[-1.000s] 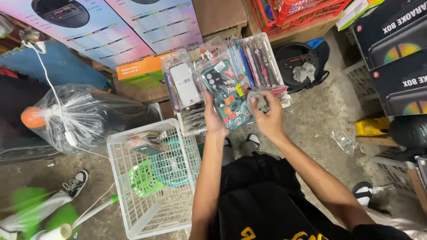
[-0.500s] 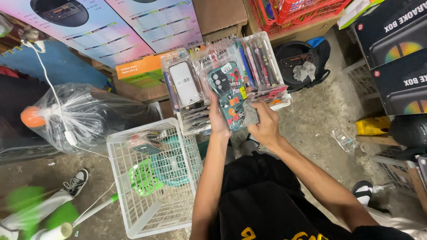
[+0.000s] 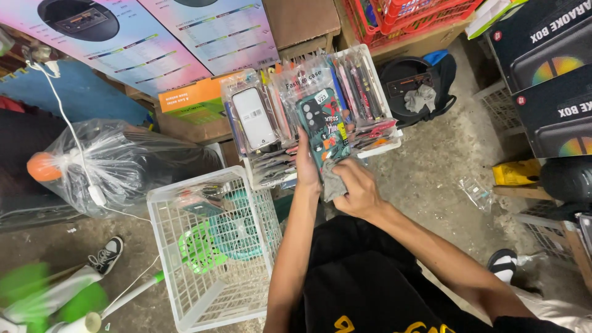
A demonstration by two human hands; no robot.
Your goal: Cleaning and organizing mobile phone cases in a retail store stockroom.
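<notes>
My left hand [image 3: 306, 165] grips a packaged phone case [image 3: 322, 126], dark green with colourful stickers, in a clear bag, held upright. My right hand [image 3: 356, 188] holds a grey cloth [image 3: 333, 181] pressed against the lower edge of that package. Just behind them stands a white basket [image 3: 394, 134] packed with several bagged phone cases, one with a white case [image 3: 254, 118] at the front left.
A white wire basket [image 3: 185, 271] with green and teal plastic items sits at my lower left. A clear plastic bag [image 3: 111, 163] over a dark object lies left. Cardboard boxes [image 3: 191, 98] stand behind, black speaker boxes [image 3: 549, 61] at right, a red crate [image 3: 419, 15] at the top.
I have lifted the green phone case package a little higher. My right hand slid down from the package's right side to its lower edge, with the grey cloth against it.
</notes>
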